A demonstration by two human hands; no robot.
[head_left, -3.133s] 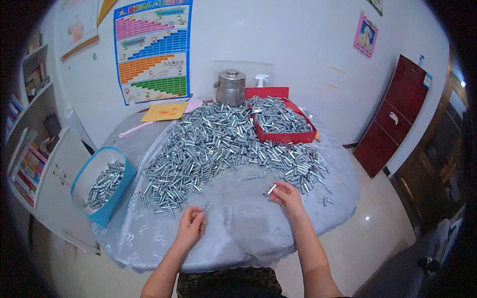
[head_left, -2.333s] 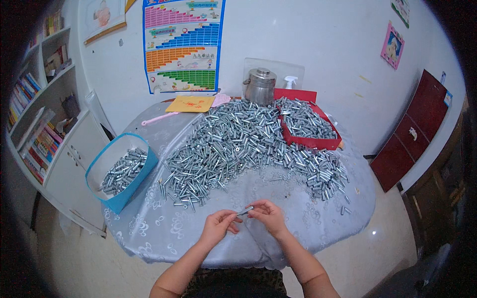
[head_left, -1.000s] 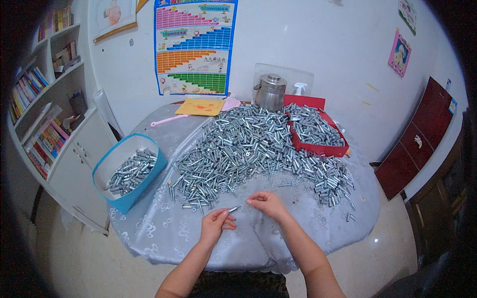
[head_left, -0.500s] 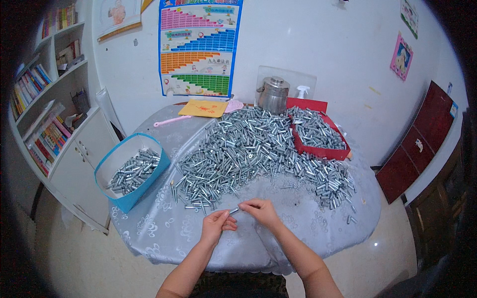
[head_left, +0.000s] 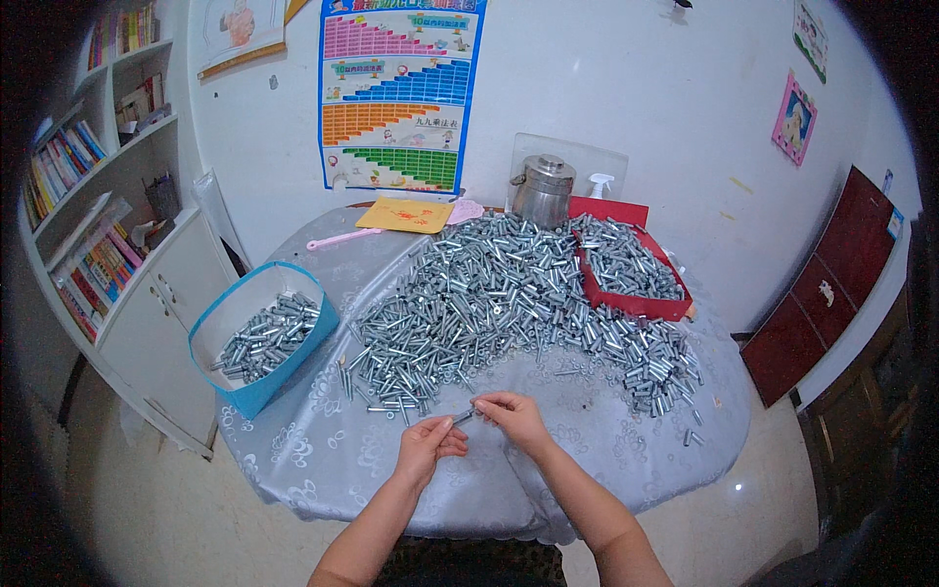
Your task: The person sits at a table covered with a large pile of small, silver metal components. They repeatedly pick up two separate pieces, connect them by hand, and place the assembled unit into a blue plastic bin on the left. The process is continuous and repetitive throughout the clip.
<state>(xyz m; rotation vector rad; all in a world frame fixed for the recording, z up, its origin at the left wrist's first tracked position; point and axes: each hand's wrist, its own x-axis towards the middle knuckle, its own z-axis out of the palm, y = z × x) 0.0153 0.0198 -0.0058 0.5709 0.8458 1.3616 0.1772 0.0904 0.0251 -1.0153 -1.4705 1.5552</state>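
Over the near part of the cloth, my left hand [head_left: 427, 449] pinches a short silvery metal bolt [head_left: 463, 417] between thumb and fingers. The bolt points up and to the right. My right hand [head_left: 515, 419] is closed at the bolt's other end, its thumb and forefinger pinched there. Any small part between those right fingertips is too small to make out. Just beyond both hands spreads a big heap of similar metal bolts [head_left: 469, 303], with small rings or nuts scattered along its near edge.
At left stands a blue fabric bin [head_left: 284, 367] partly filled with bolts. A red box [head_left: 636, 303], also full of bolts, sits at the back right beside a steel pot [head_left: 543, 192]. A yellow envelope [head_left: 406, 215] and a pink-handled thing [head_left: 342, 238] lie at the back left.
The view has shifted slightly. Both hands stay at nearly the same place with the bolt between them, and the fingers have moved only a little.
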